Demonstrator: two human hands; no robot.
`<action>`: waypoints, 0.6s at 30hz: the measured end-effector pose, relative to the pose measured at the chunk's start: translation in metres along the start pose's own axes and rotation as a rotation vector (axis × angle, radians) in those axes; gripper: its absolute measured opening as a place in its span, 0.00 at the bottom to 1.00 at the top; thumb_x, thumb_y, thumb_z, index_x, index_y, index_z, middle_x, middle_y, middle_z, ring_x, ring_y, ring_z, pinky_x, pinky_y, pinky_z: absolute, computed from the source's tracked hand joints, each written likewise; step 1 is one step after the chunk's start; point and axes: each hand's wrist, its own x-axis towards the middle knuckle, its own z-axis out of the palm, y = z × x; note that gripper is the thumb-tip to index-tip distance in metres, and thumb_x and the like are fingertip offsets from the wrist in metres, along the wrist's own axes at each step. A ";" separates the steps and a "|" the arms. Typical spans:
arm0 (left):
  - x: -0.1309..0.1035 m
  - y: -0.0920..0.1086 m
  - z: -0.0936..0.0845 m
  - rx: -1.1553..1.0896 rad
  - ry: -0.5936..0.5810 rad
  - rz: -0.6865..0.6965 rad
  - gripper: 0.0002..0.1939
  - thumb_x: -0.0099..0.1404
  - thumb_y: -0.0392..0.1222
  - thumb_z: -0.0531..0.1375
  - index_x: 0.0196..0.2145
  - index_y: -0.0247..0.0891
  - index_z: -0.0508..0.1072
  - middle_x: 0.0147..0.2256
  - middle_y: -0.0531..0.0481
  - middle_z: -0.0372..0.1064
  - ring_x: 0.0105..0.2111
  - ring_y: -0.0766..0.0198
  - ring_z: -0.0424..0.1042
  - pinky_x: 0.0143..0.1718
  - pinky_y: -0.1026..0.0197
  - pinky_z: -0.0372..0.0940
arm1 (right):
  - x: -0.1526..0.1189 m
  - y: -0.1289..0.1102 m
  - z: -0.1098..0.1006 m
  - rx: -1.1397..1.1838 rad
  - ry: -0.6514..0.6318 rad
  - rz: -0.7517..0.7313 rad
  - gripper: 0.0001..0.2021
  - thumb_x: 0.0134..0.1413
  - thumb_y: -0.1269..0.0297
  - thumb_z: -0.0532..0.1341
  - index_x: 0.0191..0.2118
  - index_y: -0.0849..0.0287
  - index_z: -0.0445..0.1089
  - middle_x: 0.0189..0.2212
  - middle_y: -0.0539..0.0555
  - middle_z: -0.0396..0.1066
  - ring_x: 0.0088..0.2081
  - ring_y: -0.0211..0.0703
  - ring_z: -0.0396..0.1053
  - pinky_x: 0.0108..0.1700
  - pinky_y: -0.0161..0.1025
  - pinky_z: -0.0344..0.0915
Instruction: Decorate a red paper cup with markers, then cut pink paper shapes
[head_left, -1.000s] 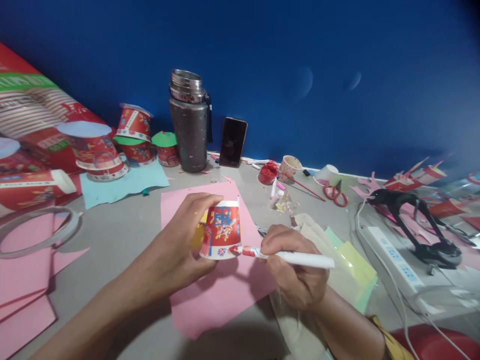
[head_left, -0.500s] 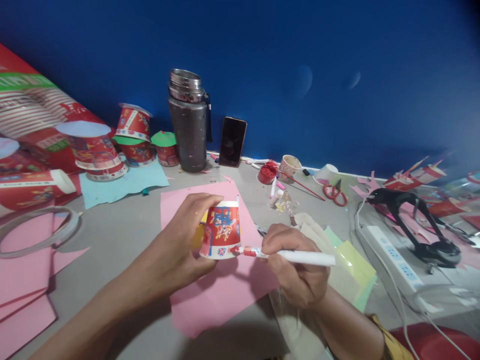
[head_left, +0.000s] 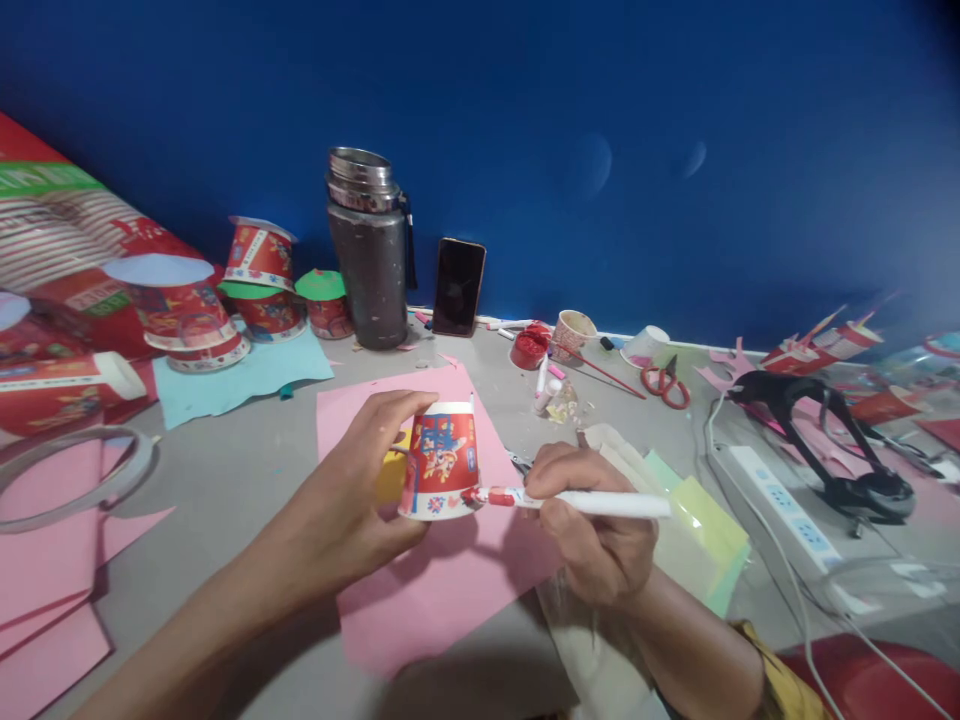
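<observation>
A red and white printed paper cup [head_left: 444, 455] is upside down in my left hand [head_left: 360, 460], thumb near its rim and fingers at its base. Something yellow [head_left: 391, 470] shows behind the cup, partly hidden by my hand. My right hand [head_left: 596, 525] grips a white marker [head_left: 615, 504] like a pen. The marker's red tip touches the white band near the cup's rim, where a dark red patch shows. Beneath both hands lies a pink paper sheet [head_left: 435, 620] on the grey table.
Decorated cups [head_left: 184, 310] and a grey thermos [head_left: 369, 270] stand at the back left, beside a propped phone [head_left: 459, 287]. Red scissors [head_left: 664, 384] lie back right. A power strip [head_left: 784, 505], cables and a black strap frame [head_left: 825, 440] occupy the right. A tape roll [head_left: 139, 475] lies left.
The cup has turned slightly in my left hand, its printed figure shifting left. The marker tip stays against the lower band. The whole view has shifted a little.
</observation>
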 end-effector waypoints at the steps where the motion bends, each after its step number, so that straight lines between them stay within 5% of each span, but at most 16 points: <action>1: 0.000 -0.001 0.000 -0.015 0.001 -0.001 0.41 0.60 0.34 0.64 0.68 0.51 0.59 0.63 0.43 0.64 0.63 0.44 0.70 0.63 0.40 0.72 | -0.001 0.001 0.000 0.014 0.009 0.009 0.06 0.69 0.70 0.60 0.45 0.57 0.74 0.30 0.52 0.73 0.28 0.42 0.70 0.30 0.40 0.67; 10: 0.000 -0.001 0.001 -0.072 0.006 -0.031 0.38 0.62 0.40 0.68 0.66 0.51 0.60 0.62 0.44 0.64 0.60 0.46 0.72 0.59 0.41 0.74 | -0.012 0.005 0.000 0.184 0.128 0.186 0.06 0.74 0.61 0.62 0.47 0.55 0.76 0.29 0.52 0.75 0.27 0.40 0.72 0.26 0.35 0.66; 14: -0.001 0.002 0.002 -0.032 0.031 -0.028 0.37 0.63 0.47 0.71 0.65 0.51 0.60 0.61 0.43 0.65 0.60 0.45 0.71 0.59 0.40 0.74 | -0.010 0.008 0.001 0.084 0.161 0.206 0.08 0.76 0.60 0.60 0.51 0.55 0.75 0.29 0.50 0.78 0.22 0.36 0.68 0.24 0.34 0.66; 18: -0.001 0.002 0.002 0.016 0.046 -0.013 0.38 0.62 0.45 0.72 0.65 0.51 0.61 0.61 0.44 0.64 0.61 0.45 0.70 0.61 0.41 0.73 | -0.001 0.012 -0.001 -0.115 0.051 0.144 0.09 0.74 0.63 0.61 0.55 0.54 0.75 0.37 0.54 0.82 0.32 0.42 0.77 0.35 0.40 0.75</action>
